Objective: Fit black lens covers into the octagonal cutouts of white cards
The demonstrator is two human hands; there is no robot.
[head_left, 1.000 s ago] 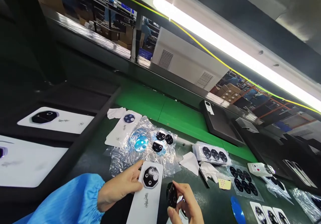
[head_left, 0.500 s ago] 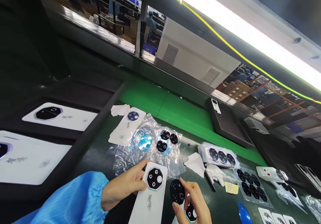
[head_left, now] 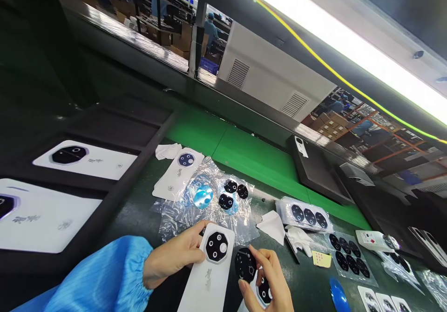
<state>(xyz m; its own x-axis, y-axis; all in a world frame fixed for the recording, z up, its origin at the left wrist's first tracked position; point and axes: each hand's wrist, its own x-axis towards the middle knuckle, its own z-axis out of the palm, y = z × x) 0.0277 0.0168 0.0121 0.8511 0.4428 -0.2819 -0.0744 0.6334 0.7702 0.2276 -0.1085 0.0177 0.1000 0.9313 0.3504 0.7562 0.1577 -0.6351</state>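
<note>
My left hand (head_left: 178, 251), below a blue sleeve, grips the upper left edge of a white phone back cover (head_left: 204, 284). The cover has a black camera area with several round holes near its top. Between thumb and fingertips, my right hand (head_left: 270, 279) pinches a black camera lens cover (head_left: 245, 264) by its edge, just right of the white cover and apart from it. Under my right hand, partly hidden, lies another white cover with a black camera area (head_left: 264, 289). Beyond my hands, clear plastic film (head_left: 209, 209) carries several loose black discs.
Black trays with white phone covers (head_left: 92, 160) stand at the left. To the right are stacked lens sheets (head_left: 303, 215), white cloths (head_left: 272, 227), a yellow label (head_left: 321, 259), a white bottle (head_left: 375, 241) and a blue disc (head_left: 338, 295). A lamp (head_left: 335, 37) hangs overhead.
The view has shifted very slightly. Both hands keep their grips, and the black lens cover stays beside the white phone cover, a little further left and up.
</note>
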